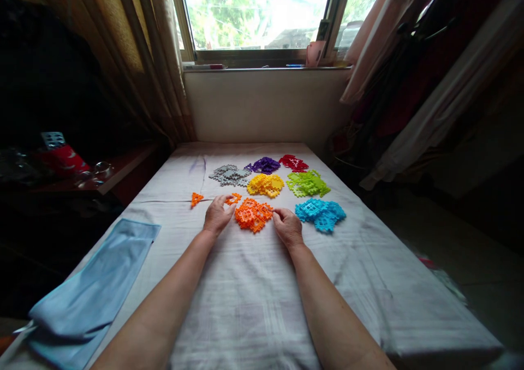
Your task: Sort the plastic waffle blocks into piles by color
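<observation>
A pile of orange lattice pieces [254,215] lies between my hands on the cloth-covered table [249,304]. My left hand [219,214], at the pile's left, has its fingers closed on an orange piece [233,198]. Fingers pinched at the pile's right edge, my right hand [287,226] touches it; what is between the fingertips is too small to tell. Left of my left hand sits a small orange triangular shape [196,200]. Beyond are grey [230,175], yellow [265,185], purple [264,165], red [293,163] and green [308,183] piles. A blue pile [320,214] is to the right.
A folded light blue cloth [94,293] covers the table's left front part. On the windowsill stands a pink cup [315,53]. Curtains hang at the left, clothes at the right. A side table [126,165] with a red container [65,160] stands at the left.
</observation>
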